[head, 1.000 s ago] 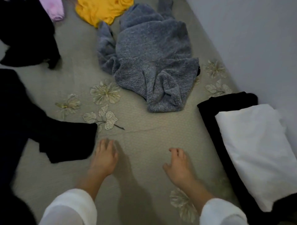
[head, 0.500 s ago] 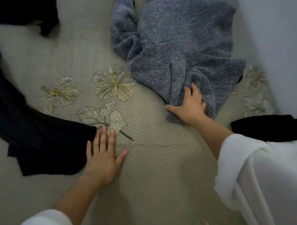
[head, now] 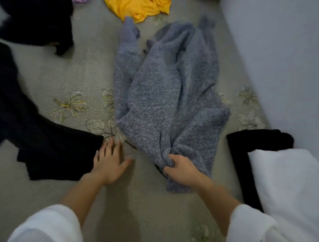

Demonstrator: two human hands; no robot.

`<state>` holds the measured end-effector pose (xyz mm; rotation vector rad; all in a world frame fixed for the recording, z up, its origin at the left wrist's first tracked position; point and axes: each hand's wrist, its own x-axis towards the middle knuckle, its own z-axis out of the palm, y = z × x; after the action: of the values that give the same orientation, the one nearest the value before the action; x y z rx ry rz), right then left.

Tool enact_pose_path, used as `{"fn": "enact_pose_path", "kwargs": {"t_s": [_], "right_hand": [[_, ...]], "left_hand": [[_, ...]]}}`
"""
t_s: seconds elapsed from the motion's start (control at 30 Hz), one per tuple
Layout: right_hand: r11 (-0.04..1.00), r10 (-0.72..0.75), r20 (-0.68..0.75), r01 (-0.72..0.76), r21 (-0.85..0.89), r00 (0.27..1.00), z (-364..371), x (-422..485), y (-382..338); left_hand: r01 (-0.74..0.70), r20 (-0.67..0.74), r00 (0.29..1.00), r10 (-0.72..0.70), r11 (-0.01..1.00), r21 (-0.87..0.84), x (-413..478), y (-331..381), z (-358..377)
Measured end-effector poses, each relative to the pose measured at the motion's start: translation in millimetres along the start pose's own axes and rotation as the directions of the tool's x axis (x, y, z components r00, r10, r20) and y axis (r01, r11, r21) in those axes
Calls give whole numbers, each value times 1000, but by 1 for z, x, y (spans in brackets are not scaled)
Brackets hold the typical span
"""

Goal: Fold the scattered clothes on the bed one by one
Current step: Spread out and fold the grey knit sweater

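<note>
A crumpled grey knit sweater [head: 165, 96] lies stretched across the middle of the bed [head: 72, 74]. My right hand [head: 181, 170] grips its near edge in a bunch. My left hand [head: 108, 160] rests flat on the sheet with fingers spread, beside a black garment [head: 51, 150] at the left. A yellow garment [head: 138, 8] lies at the far end, behind the sweater.
A folded stack sits at the right: a white piece [head: 284, 186] on top of a black piece [head: 255, 143]. Another black garment [head: 38, 22] lies at the far left, with a bit of purple cloth [head: 79, 1] beyond. A pale wall [head: 276, 51] runs along the bed's right side.
My right hand reached out to the grey sweater, took hold of its edge and dragged it toward me. My left hand stayed flat on the sheet.
</note>
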<state>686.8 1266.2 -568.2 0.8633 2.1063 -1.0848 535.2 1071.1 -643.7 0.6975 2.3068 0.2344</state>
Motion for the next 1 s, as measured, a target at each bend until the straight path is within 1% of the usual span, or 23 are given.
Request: {"fn": "enact_pose_path", "kwargs": {"t_s": [0.07, 0.13, 0.2, 0.27, 0.3, 0.37, 0.43, 0.47, 0.53, 0.57, 0.63, 0.7, 0.77, 0.83, 0.87, 0.9, 0.93, 1.0], "right_hand": [[1000, -16, 36, 16, 7, 999, 20, -27, 12], [1000, -23, 95, 23, -5, 995, 41, -56, 19], [1000, -15, 196, 12, 14, 981, 56, -89, 20], [998, -10, 290, -6, 55, 957, 65, -124, 16], [998, -22, 315, 2, 65, 949, 67, -142, 14], [997, -45, 323, 22, 74, 945, 67, -178, 8], [998, -47, 320, 28, 62, 946, 58, -214, 4], [998, -44, 318, 30, 48, 947, 52, -232, 2], [1000, -26, 294, 27, 3, 956, 33, -269, -3], [1000, -19, 256, 22, -9, 967, 22, -288, -6], [999, -41, 162, 36, 34, 986, -3, -327, -13], [988, -120, 60, 113, 104, 991, -34, -362, -23], [970, -196, -108, 209, 122, 975, -68, -395, -39], [935, -264, -321, 322, 144, 909, -99, -425, -58], [909, -304, -427, 393, 137, 852, -114, -439, -67], [880, -351, -525, 465, 98, 775, -126, -451, -76], [849, -404, -614, 528, 26, 678, -137, -460, -84], [797, -481, -758, 580, -168, 441, -152, -471, -96]], "left_hand": [[-20, -30, 999, 17, 995, -98, -24, -2, 5], [-21, -85, 996, 8, 989, -144, -62, -3, 20], [-48, -209, 978, 7, 981, -189, -104, -1, 34], [-116, -349, 937, 20, 959, -257, -137, 3, 42], [-147, -391, 920, 34, 953, -263, -151, 7, 43], [-161, -368, 927, 68, 960, -228, -177, 18, 37], [-175, -305, 943, 131, 977, -121, -204, 30, 29], [-217, -288, 941, 179, 970, -106, -217, 36, 22], [-312, -253, 934, 253, 922, -231, -249, 49, 1], [-334, -250, 932, 264, 892, -305, -265, 55, -14], [-385, -275, 915, 294, 837, -389, -298, 68, -52], [-488, -319, 867, 383, 782, -386, -329, 86, -100], [-582, -334, 810, 481, 729, -360, -356, 112, -152], [-634, -384, 769, 511, 684, -362, -379, 139, -196], [-651, -429, 753, 500, 664, -369, -392, 151, -214], [-667, -476, 735, 483, 639, -383, -403, 161, -229], [-682, -515, 720, 464, 608, -406, -412, 169, -243], [-704, -580, 700, 417, 537, -464, -428, 184, -263]]}}
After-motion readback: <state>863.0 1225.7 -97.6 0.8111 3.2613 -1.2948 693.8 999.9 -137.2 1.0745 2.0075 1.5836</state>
